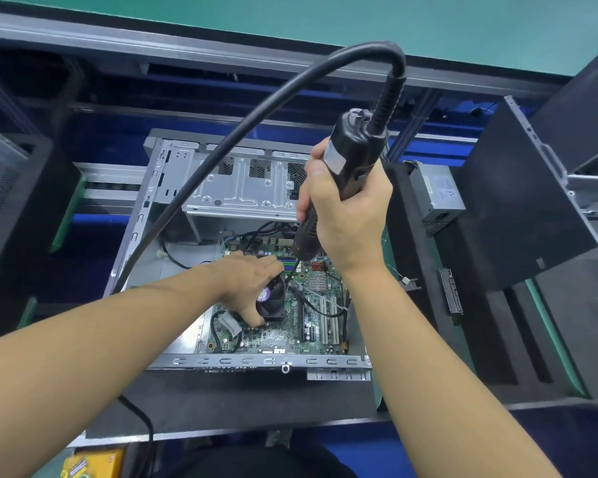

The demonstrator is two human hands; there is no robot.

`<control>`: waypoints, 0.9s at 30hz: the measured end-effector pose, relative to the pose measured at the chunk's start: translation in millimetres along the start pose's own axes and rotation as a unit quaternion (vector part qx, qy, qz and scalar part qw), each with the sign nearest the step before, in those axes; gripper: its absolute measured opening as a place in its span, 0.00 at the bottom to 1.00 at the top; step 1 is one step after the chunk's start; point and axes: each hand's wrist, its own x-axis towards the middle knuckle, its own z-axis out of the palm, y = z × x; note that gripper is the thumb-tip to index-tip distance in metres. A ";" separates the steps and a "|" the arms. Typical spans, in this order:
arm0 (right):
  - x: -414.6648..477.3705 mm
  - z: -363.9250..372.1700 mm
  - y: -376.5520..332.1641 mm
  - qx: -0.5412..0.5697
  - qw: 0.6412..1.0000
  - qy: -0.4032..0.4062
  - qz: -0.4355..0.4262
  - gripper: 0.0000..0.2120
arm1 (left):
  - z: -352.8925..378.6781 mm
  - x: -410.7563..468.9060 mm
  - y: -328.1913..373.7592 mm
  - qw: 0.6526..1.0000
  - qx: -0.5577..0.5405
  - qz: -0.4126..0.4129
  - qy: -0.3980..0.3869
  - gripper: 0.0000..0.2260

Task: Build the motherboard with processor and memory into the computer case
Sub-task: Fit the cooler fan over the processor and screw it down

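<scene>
The motherboard [283, 327] lies inside the computer case [145, 215], its cooler [271, 303] fitted under the flat-fingered left hand [252, 281], while the right hand [347, 219] clamps an electric screwdriver [353, 157] pointing into the case, so fastening seems unfinished.

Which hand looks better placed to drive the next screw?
Probably right: the right hand grips the electric screwdriver over the motherboard; the left hand rests on the cooler fan.

Green motherboard [283, 336] (fan-topped) lies flat inside open case [159, 160].
</scene>
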 end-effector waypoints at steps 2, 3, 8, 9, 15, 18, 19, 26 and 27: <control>-0.8 -0.4 0.5 -0.003 1.000 0.002 -0.002 0.21 | 0.5 0.5 -0.7 1.000 0.000 0.000 0.002 0.38; -1.5 -0.4 0.6 -0.004 1.000 0.003 -0.003 0.21 | 0.9 0.7 -0.9 1.000 -0.001 -0.001 0.004 0.38; 0.0 -0.5 -3.0 -0.002 1.000 -0.002 -0.023 0.18 | 0.7 1.0 -0.5 1.000 -0.004 0.000 0.003 0.38; 0.8 -0.4 -3.4 -0.001 1.000 -0.006 -0.026 0.18 | 0.2 1.5 -0.6 1.000 -0.005 0.000 0.002 0.38; -1.2 -0.6 2.5 0.000 1.000 -0.007 -0.015 0.20 | 1.1 0.5 -1.0 1.000 0.000 0.000 -0.002 0.40; 0.3 -2.0 3.1 -0.008 1.000 -0.006 -0.019 0.19 | 0.6 1.0 -0.6 1.000 -0.006 0.001 -0.002 0.39; 0.5 -2.1 3.0 -0.010 1.000 -0.004 -0.021 0.18 | 0.3 0.8 -0.6 1.000 -0.007 0.001 -0.003 0.39; -6.2 9.6 -0.1 -0.034 0.998 -0.003 -0.057 0.06 | -3.0 -1.0 1.0 0.999 -0.026 -0.004 -0.018 0.42; -6.0 9.7 0.1 -0.030 0.998 -0.009 -0.058 0.06 | -3.3 -0.9 1.4 1.000 -0.025 -0.005 -0.016 0.42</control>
